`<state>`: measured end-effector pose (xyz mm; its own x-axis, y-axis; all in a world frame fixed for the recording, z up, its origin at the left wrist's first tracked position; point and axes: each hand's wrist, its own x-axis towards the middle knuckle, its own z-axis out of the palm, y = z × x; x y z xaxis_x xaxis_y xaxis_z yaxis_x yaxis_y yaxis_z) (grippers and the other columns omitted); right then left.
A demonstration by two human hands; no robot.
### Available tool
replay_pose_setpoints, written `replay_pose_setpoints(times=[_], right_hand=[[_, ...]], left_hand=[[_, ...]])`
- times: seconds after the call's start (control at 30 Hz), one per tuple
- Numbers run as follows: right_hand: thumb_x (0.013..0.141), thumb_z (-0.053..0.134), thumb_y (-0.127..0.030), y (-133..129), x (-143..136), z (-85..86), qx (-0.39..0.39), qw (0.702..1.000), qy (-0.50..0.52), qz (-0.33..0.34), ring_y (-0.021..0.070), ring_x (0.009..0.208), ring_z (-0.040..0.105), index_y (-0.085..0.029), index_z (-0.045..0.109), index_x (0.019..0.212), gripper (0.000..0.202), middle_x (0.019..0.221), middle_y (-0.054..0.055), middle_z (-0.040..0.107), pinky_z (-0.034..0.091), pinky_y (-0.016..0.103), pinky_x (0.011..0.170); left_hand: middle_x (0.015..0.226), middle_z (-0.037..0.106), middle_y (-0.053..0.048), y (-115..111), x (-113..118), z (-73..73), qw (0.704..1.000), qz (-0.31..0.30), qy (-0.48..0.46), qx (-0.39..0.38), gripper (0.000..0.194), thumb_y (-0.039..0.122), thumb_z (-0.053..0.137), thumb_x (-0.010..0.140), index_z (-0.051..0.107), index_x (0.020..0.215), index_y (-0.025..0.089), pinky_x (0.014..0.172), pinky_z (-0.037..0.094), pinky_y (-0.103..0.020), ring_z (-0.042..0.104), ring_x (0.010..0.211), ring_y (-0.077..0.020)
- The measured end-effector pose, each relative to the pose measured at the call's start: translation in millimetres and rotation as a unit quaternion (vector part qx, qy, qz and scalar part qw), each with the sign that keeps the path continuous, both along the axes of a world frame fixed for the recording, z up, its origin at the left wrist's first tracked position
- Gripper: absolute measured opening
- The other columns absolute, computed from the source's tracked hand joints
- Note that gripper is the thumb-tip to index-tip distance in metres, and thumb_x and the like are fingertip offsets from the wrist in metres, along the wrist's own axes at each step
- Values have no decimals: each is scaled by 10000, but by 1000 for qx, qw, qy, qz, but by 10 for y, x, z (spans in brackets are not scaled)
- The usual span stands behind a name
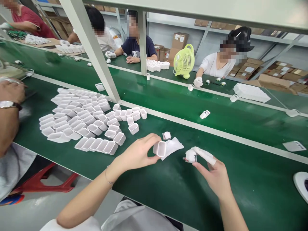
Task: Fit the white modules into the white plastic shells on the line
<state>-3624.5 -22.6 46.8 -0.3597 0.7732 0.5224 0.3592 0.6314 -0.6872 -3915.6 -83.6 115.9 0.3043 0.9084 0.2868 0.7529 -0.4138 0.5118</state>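
Note:
My left hand [141,149] pinches a small white plastic housing [159,149], hollow and open toward me, just above the green table. In my right hand [214,170], thumb and fingers close on a small white part with a clear base [191,156] and a bit of red at its edge. A white covering wraps one or more of the right fingers. Between the hands lies a piece of white paper or film [173,147], partly behind the housing. A similar small white part [166,135] rests on the table just beyond it.
Many white housings [81,117] stand grouped on the table at left. A green belt [163,99] runs beyond a pale rail, carrying a white piece [205,114]. A metal post [93,48] rises there. Co-workers sit opposite near a yellow-green fan [184,61]; another person's arm [9,112] is at left.

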Motion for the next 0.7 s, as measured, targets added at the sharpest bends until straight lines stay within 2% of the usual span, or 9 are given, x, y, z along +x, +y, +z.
replay_pose_setpoints(times=[0.1, 0.17, 0.3, 0.5, 0.7], right_hand=[[853, 698, -265, -247, -149, 122, 51, 992, 108, 37, 269, 1051, 669, -304, 596, 1279, 439, 1176, 55, 678, 600, 409, 876], [844, 710, -249, -375, -230, 179, 87, 987, 125, 47, 292, 1099, 644, -303, 563, 1317, 498, 1200, 67, 666, 588, 433, 901], [843, 710, -227, -478, -322, 240, 140, 985, 85, 62, 329, 1147, 609, -260, 531, 1353, 542, 1162, 94, 678, 584, 477, 893], [851, 693, -191, -489, -377, 260, 164, 981, 73, 71, 302, 1131, 623, -266, 488, 1390, 581, 1188, 90, 662, 570, 479, 934], [866, 671, -187, -549, -426, 284, 199, 978, 50, 44, 291, 1083, 651, -259, 451, 1419, 599, 1132, 90, 687, 588, 475, 910]], left_hand=[[1152, 571, -74, -59, 118, 62, 998, -47, 11, 30, 358, 156, 603, 807, 506, 1148, 205, 820, 506, -307, 582, 1016, -205], [1172, 564, -76, -94, 162, 102, 996, -70, 18, 53, 406, 125, 592, 802, 500, 1188, 209, 832, 498, -295, 570, 1040, -202], [1165, 561, -78, -148, 207, 159, 993, -94, 32, 67, 417, 124, 583, 811, 508, 1213, 206, 814, 492, -281, 571, 1010, -192], [1146, 565, -89, -189, 214, 161, 992, -94, 33, 77, 375, 153, 579, 832, 527, 1200, 204, 799, 497, -282, 573, 992, -197], [1123, 570, -93, -205, 222, 167, 991, -97, 38, 90, 376, 149, 563, 838, 520, 1206, 211, 817, 500, -294, 568, 1009, -208]])
